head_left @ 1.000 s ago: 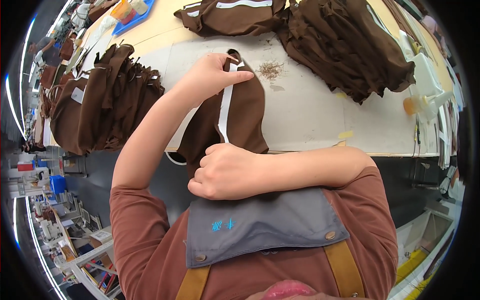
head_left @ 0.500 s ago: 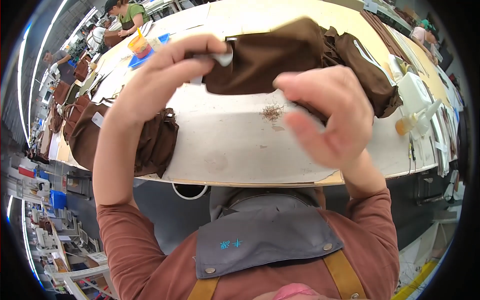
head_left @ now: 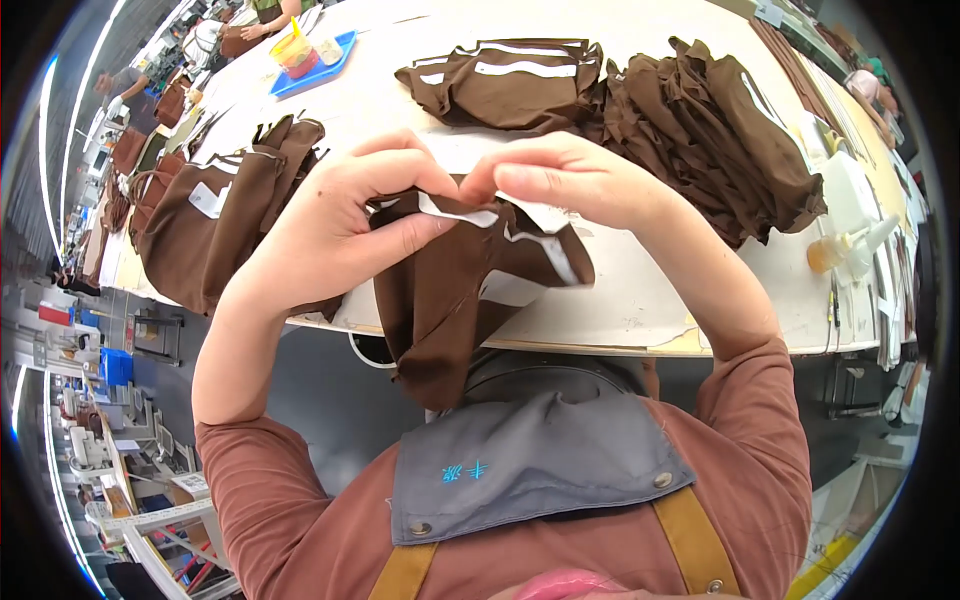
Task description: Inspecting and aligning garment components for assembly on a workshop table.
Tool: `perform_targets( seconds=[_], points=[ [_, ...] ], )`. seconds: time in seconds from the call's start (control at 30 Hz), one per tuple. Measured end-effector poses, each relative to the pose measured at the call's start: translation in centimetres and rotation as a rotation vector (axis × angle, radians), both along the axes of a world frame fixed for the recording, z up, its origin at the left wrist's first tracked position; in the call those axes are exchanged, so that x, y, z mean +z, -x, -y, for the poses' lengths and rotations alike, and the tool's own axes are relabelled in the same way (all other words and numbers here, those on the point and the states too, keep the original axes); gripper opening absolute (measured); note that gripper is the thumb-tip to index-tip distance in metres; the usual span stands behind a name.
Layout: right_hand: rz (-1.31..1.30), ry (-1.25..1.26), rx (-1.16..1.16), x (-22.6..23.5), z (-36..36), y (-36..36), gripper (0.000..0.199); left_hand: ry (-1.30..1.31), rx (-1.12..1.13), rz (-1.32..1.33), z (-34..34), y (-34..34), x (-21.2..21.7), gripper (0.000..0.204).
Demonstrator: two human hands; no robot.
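A brown sewn cloth piece with white strips along its edge hangs in front of me, over the table's near edge. My left hand pinches its white-edged top between thumb and fingers. Close beside it, the fingertips of my right hand are closed on the same edge; the exact grip is partly hidden. Beyond my hands lies another brown cloth piece with white strips, and a heap of similar brown pieces is to its right. More brown cloth with a white tag is piled at the left.
A blue tray holding a container of reddish stuff stands at the far left of the table. At the right are a bottle of amber liquid and a white container. Other people work farther back.
The cloth piece has come from farther out on the table toward me and now hangs down. My right hand, apart from it before, has moved left and closed on its edge beside my left hand.
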State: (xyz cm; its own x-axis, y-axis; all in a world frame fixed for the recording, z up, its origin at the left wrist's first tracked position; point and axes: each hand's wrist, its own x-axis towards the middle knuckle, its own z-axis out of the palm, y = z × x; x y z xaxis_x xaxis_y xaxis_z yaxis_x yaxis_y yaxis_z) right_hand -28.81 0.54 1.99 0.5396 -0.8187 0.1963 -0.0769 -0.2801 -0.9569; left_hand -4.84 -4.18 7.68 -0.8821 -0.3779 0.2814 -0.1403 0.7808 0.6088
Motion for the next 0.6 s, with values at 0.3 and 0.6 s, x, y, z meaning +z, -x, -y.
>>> perform_targets(
  seconds=[0.3,0.6],
  points=[
    [-0.170,0.013,-0.142,-1.0,-1.5,-0.2,0.023,0.089,0.011,0.132,0.5,-1.8,0.5,0.025],
    [-0.393,0.315,-0.313,1.5,-2.8,-1.1,0.014,0.219,-0.028,0.079,-1.1,0.5,0.6,0.014]
  ],
)
